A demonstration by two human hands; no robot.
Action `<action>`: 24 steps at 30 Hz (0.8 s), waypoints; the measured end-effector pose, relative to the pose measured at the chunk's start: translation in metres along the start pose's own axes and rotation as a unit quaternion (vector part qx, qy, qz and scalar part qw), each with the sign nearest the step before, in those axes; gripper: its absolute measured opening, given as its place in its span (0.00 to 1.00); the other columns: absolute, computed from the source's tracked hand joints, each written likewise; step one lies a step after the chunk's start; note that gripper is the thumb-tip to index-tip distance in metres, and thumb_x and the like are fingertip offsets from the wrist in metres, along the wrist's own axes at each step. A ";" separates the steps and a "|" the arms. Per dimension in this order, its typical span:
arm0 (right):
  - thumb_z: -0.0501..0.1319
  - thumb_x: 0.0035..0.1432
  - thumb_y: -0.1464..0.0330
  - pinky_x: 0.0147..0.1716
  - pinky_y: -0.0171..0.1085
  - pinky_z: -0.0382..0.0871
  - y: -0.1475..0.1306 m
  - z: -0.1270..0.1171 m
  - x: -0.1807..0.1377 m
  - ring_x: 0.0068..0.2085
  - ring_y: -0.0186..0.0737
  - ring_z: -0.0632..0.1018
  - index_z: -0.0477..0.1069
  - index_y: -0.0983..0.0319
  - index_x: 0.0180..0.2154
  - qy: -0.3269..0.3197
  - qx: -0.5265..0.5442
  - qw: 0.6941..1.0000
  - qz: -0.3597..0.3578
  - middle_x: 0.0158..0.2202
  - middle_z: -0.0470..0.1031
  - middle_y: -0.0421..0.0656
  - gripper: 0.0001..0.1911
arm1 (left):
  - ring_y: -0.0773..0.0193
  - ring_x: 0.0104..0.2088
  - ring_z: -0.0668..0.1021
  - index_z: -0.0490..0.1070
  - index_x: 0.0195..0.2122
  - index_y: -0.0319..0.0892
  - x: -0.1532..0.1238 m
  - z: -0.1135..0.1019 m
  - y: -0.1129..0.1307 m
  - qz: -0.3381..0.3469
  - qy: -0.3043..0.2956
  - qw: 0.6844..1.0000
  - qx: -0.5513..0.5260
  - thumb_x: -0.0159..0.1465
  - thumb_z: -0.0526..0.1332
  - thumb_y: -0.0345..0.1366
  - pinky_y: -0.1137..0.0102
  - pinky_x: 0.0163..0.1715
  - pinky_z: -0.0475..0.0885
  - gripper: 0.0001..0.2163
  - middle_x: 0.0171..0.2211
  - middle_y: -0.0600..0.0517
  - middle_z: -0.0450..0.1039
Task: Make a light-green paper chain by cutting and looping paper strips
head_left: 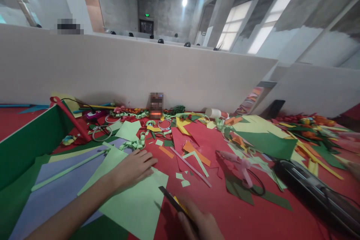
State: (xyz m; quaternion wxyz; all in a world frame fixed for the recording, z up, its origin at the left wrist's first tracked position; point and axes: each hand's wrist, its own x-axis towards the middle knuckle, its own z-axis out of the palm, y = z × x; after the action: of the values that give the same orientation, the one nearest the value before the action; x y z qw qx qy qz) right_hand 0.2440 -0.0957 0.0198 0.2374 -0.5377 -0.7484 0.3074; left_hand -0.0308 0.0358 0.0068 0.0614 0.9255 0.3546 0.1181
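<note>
The left hand [135,167] is lying flat and open, pressing the light green paper sheet [132,202] on the desk [253,217]. The right hand [201,225] is gripping a utility knife [173,200] at the sheet's edge; the cutting looks barely begun.

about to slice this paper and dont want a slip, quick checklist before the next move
1. Left hand flat on the light green paper sheet, pinning it: ok.
2. Right hand gripping the black and yellow utility knife: ok, though the hand is partly cut off by the frame edge.
3. Knife tip at the sheet's right edge: ok.
4. Left fingers apart from the blade: ok, a gap shows.
5. Blade extended: cannot tell, too blurred.
6. Cutting path free of scraps: not ok, small light green paper offcuts and a pink paper strip lie just beyond on the red table surface.
</note>
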 end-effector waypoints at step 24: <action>0.55 0.64 0.79 0.18 0.35 0.55 0.021 0.018 0.016 0.21 0.34 0.76 0.56 0.61 0.67 -0.011 -0.353 0.900 -0.257 0.30 0.77 0.37 0.32 | 0.55 0.72 0.56 0.50 0.72 0.58 -0.005 0.022 0.013 -0.057 -0.023 0.994 -0.086 0.71 0.53 0.57 0.57 0.69 0.50 0.31 0.74 0.55 0.48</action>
State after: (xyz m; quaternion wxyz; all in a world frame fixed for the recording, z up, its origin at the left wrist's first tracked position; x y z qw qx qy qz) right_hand 0.2405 -0.0795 -0.0078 0.0948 -0.3719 -0.9224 -0.0431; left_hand -0.0205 0.0220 -0.0126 0.1550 0.8976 0.3937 0.1234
